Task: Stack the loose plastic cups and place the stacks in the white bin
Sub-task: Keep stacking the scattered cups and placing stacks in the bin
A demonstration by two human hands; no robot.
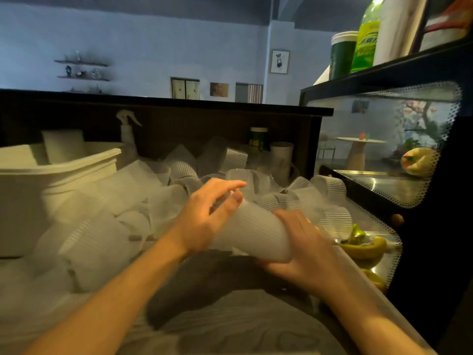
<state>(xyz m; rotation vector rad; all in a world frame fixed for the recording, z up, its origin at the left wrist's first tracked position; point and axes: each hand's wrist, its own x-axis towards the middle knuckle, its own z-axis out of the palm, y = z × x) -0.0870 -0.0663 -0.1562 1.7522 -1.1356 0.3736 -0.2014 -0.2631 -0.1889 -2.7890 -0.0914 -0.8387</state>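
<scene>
Above the dark counter [230,316], a ribbed stack of cups [258,234] lies tilted between both hands: the right hand [304,249] grips its base, the left hand [207,216] touches its rim with relaxed fingers. Loose cups [317,193] lie behind, the white bin [58,170] left.

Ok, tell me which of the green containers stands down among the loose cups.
The small green jar with a white lid, standing behind the loose cups. The green tub and bottle sit up on the black shelf.

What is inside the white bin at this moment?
Only the white bin's near rim and outer wall show. A pale block stands behind it. The wall hides its interior, so any cup stacks inside cannot be seen.
</scene>
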